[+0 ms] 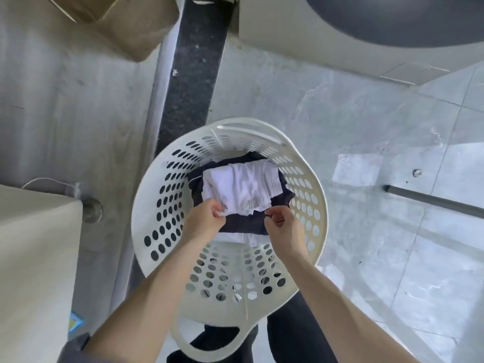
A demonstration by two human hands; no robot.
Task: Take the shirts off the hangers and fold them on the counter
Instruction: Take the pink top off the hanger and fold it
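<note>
A white perforated laundry basket (314,205) stands on the floor below me. Inside lies a folded white shirt (241,187) on top of a dark navy garment (243,224). My left hand (204,218) reaches into the basket and pinches the near left corner of the white shirt. My right hand (281,226) is beside it with curled fingers, pinching the edge of the dark garment at the white shirt's near right corner. No hangers are in view.
A pale counter edge (34,244) sits at the left. A dark stone strip (193,74) runs away from the basket across the grey tiled floor (379,127). A grey rod (432,200) lies at the right. My dark trouser legs (293,331) show below the basket.
</note>
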